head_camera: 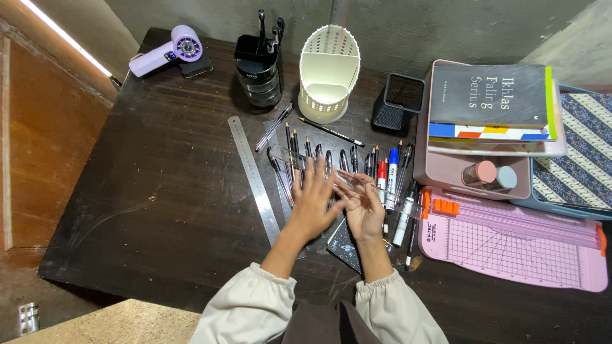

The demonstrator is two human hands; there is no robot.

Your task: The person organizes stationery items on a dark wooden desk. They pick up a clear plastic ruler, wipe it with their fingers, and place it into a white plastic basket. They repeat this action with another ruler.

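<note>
Your clear plastic ruler [347,180] lies slantwise over the row of pens [331,162] on the dark tabletop [159,191], running from the upper left near the steel ruler [255,178] down to the right, where its far end rests over the markers [389,175] beside the pink paper trimmer [510,239]. The middle stretch of it crosses right at your fingertips.

Your left hand [312,202] is spread flat, palm down, fingers fanned out and pressing on the pens just under the clear ruler; it grips nothing. Your right hand [364,213] is turned palm up and half open, fingers loosely curled, with the fingertips touching the underside edge of the clear ruler; whether you actually pinch it cannot be told. Below that hand, a small dark patterned case [341,243] lies on the tabletop.

Farther off stand a white pen holder [328,73], a black organiser [260,70] and a black mesh cup [400,102]. A lilac handheld fan [169,51] sits at the far left corner. To your right, books [491,102] are stacked on a pink tray [446,172].
</note>
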